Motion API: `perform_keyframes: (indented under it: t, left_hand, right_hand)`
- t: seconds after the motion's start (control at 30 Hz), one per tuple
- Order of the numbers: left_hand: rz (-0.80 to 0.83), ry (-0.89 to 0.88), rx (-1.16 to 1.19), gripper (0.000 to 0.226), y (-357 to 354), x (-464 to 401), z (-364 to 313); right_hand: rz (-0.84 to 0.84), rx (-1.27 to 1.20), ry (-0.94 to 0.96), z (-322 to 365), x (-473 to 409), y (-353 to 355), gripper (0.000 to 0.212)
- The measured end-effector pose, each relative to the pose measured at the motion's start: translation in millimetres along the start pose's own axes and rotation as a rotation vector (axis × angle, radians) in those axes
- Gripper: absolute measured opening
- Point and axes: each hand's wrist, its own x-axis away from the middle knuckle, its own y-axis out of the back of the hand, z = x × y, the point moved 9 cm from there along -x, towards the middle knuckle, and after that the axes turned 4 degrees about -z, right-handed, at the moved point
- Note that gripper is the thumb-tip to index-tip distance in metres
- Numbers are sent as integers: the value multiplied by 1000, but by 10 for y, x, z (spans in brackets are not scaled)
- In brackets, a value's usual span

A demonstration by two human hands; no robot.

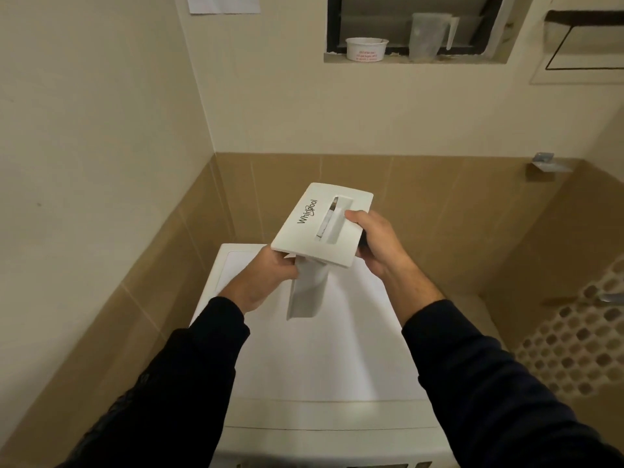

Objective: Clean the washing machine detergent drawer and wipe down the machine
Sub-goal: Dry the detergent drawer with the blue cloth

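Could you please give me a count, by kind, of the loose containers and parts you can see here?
Detergent drawer, held in both hands: 1
White tub on the ledge: 1
Clear jug on the ledge: 1
Total: 3

I see my left hand (pixel 266 278) and right hand (pixel 378 244) bare, with long dark sleeves (pixel 472 366) reaching both wrists.

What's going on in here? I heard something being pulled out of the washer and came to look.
A person has the detergent drawer out of the washing machine and holds it in the air above the machine's white top. The left hand grips the drawer's lower end, and the right hand grips the edge of its front panel by the handle recess. No cloth or cleaner shows, so wiping has not visibly begun.
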Motion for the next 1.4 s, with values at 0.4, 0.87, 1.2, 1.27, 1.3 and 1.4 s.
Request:
perform_keyframes:
  t: [0.4,0.87,1.2,1.27,1.3,1.4]
  left_hand:
    - [-41,295,444,92,-192,4,59]
    - [-261,377,319,72,-277,-49,101]
    - [-381,284,207,56,-131,-80,67]
    - [-410,267,227,61,-127,-106,67]
    - [-425,250,230,62,-132,-113,51]
    - [-455,195,251,57,-149,-141,9]
  right_hand:
    - [88,85,79,-58,82,-94,38]
    - [-192,-63,-8,-31,24,163,12]
    - [-188,274,480,1248,124,280,39]
    - [-64,452,554,1285,202,17,32]
    - [-28,600,565,1202,204,-82,32]
    - [-6,1041,668,832,199,-238,34]
